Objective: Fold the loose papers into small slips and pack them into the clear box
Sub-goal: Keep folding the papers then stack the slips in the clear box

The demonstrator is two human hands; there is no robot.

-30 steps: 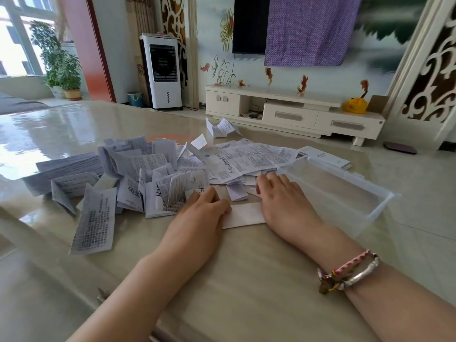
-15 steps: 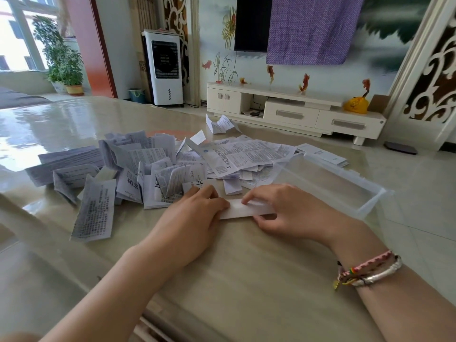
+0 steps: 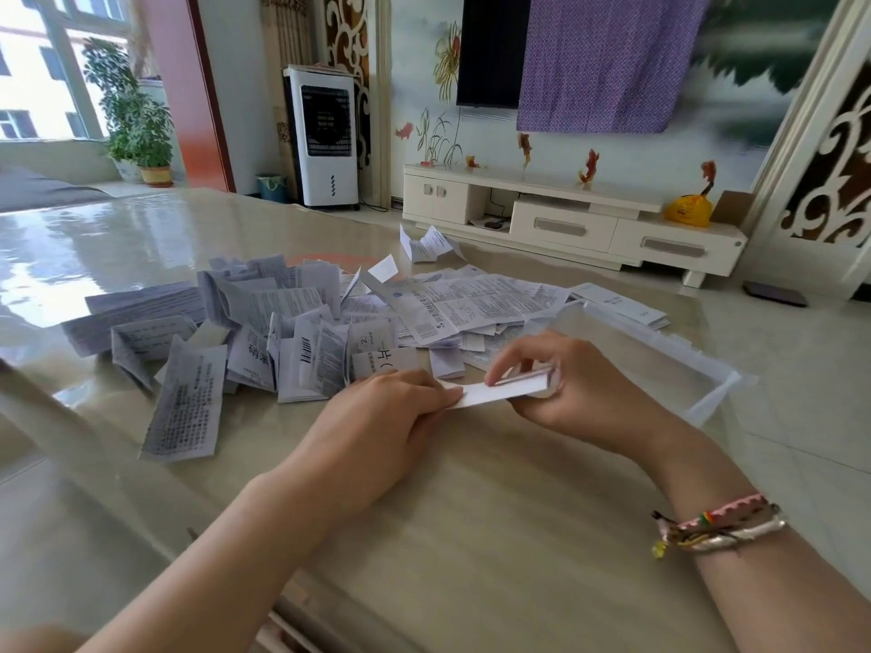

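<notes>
Flanking folded slip [image 3: 499, 392]: left hand [image 3: 377, 417], right hand [image 3: 579, 393], near table edge [image 3: 330, 619].

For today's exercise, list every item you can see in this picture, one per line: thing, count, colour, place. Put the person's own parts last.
folded slip: one, white, held between both hands above the table
loose papers: many, white with dark print, heaped on the table beyond the hands
clear box: one, transparent, on the table right of the hands
table: one, glossy beige, foreground
air cooler: one, white and black, by the far wall
TV cabinet: one, cream, under the wall screen
purple cloth: one, hanging over the screen
potted plant: one, green, by the window
yellow bag: one, on the cabinet
bracelets: several, pink and silver, right wrist
left hand: pinches the slip's left end
right hand: grips the slip's right end
</notes>
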